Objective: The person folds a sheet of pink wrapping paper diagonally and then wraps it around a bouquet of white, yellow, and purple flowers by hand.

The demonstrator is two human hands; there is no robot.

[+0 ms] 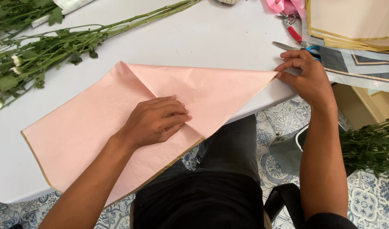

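A white tabletop (211,38) with a rounded edge fills most of the space, evenly lit by soft light with faint shadows. Below it the floor (372,203) is laid with pale tiles patterned in blue ornamental motifs. A dark chair (287,199) stands at the near edge, and a light wooden piece of furniture (360,106) sits to the right.

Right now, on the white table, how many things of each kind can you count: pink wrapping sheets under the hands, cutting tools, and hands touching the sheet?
Pink wrapping sheet: 1
Cutting tools: 2, blue-handled scissors and red-handled pruner
Hands on the sheet: 2, left hand flat on it, right hand at its corner
Total: 5
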